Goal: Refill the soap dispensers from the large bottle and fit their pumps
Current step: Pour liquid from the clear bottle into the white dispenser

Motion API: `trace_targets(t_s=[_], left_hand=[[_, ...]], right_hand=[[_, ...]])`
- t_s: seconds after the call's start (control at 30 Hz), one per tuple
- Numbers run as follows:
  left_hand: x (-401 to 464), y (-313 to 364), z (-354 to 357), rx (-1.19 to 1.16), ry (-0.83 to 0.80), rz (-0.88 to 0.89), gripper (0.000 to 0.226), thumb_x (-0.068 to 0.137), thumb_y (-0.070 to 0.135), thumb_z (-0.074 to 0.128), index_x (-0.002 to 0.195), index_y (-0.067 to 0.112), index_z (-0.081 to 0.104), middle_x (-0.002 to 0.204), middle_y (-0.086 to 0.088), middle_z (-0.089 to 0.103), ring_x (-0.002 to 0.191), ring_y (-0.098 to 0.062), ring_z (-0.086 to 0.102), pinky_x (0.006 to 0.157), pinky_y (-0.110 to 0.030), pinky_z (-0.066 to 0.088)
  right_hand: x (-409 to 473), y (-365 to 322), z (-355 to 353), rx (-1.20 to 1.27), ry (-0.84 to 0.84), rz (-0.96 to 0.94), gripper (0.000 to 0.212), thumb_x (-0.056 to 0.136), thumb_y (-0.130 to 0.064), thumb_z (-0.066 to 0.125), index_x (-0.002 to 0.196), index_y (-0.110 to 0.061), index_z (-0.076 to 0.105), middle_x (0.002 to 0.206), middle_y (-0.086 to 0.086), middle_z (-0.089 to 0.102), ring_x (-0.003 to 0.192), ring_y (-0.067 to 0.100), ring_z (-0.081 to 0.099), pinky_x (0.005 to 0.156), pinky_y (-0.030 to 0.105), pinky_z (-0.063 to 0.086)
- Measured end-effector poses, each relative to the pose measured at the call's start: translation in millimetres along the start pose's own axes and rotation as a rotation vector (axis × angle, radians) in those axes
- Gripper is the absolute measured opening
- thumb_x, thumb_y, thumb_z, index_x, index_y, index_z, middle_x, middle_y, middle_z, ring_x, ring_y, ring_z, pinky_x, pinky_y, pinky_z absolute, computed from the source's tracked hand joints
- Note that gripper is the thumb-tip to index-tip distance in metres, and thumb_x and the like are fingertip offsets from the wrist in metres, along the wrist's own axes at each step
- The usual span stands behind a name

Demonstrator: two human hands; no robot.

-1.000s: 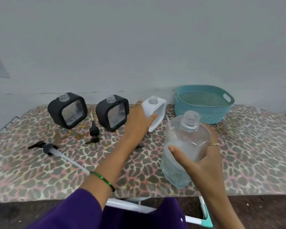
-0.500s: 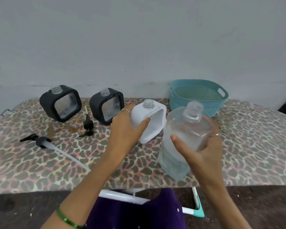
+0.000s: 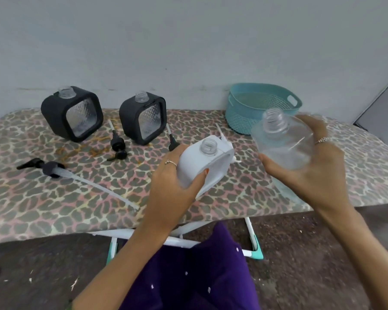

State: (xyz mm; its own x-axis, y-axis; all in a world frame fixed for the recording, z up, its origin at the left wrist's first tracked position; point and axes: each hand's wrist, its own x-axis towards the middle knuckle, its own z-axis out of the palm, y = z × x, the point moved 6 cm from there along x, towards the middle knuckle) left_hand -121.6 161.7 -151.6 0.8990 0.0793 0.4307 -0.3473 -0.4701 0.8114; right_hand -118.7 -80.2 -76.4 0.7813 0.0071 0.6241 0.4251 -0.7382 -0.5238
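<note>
Now your left hand grips the white dispenser, thumb curled across its near face and fingers wrapped behind, holding it tilted above the leopard-print board with its open neck up. Your left forearm reaches in from the bottom edge. Your right hand holds the large clear bottle from behind and below, thumb on its near side, fingers round the far side; the bottle leans left, its uncapped neck just beside the white dispenser but apart from it.

Most of your left fingers are hidden behind the dispenser, and the bottle's lower end blurs against your palm, so its liquid level is hard to read. A white pump peeks out behind the dispenser, mostly covered.

Farther out, two black dispensers stand upright at the back with open necks, two small black pumps lying near them. A long-tubed pump lies at the left. The teal basket sits at the back right.

Compared with half a second ago, the white dispenser has come closer to you, and the bottle has tipped further toward it.
</note>
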Motion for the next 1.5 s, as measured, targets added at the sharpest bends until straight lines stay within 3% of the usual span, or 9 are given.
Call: trace_targets(t_s=[0.23, 0.5, 0.73, 1.1, 1.5], left_hand=[[-7, -8, 7, -0.07, 0.026, 0.009, 0.057, 0.089, 0.031, 0.069, 0.14, 0.016, 0.046, 0.128, 0.004, 0.057, 0.117, -0.01, 0.055, 0.094, -0.029, 0.051], [-14, -26, 16, -0.149, 0.049, -0.016, 0.067, 0.088, 0.041, 0.066, 0.146, 0.024, 0.036, 0.137, 0.003, 0.051, 0.126, -0.018, 0.053, 0.086, -0.043, 0.059], [-14, -26, 16, -0.151, 0.05, -0.001, 0.069, 0.086, 0.049, 0.064, 0.145, 0.032, 0.033, 0.139, 0.004, 0.05, 0.127, -0.017, 0.053, 0.085, -0.043, 0.059], [-13, -28, 16, -0.151, 0.053, 0.005, 0.069, 0.085, 0.047, 0.064, 0.145, 0.03, 0.035, 0.134, 0.004, 0.052, 0.12, -0.017, 0.056, 0.08, -0.04, 0.061], [-13, -26, 15, -0.136, 0.056, 0.043, 0.069, 0.086, 0.044, 0.065, 0.145, 0.022, 0.038, 0.135, 0.008, 0.049, 0.122, -0.011, 0.054, 0.08, -0.039, 0.061]], right_hand=[[-1, -3, 16, -0.242, -0.119, -0.088, 0.083, 0.062, -0.034, 0.087, 0.13, -0.011, 0.044, 0.114, 0.014, 0.063, 0.091, 0.03, 0.062, 0.07, 0.032, 0.046], [6, -14, 27, -0.422, -0.158, -0.248, 0.09, 0.055, -0.03, 0.091, 0.13, -0.006, 0.047, 0.113, 0.02, 0.063, 0.082, 0.041, 0.065, 0.062, 0.042, 0.053], [14, -24, 32, -0.514, -0.162, -0.368, 0.087, 0.056, -0.031, 0.089, 0.127, -0.004, 0.048, 0.109, 0.02, 0.064, 0.077, 0.039, 0.065, 0.058, 0.039, 0.052], [19, -24, 34, -0.596, -0.185, -0.429, 0.089, 0.054, -0.033, 0.091, 0.128, -0.002, 0.051, 0.111, 0.02, 0.064, 0.081, 0.039, 0.066, 0.056, 0.041, 0.053], [24, -28, 35, -0.637, -0.221, -0.466, 0.089, 0.053, -0.034, 0.09, 0.128, -0.004, 0.051, 0.109, 0.02, 0.064, 0.069, 0.04, 0.063, 0.057, 0.04, 0.05]])
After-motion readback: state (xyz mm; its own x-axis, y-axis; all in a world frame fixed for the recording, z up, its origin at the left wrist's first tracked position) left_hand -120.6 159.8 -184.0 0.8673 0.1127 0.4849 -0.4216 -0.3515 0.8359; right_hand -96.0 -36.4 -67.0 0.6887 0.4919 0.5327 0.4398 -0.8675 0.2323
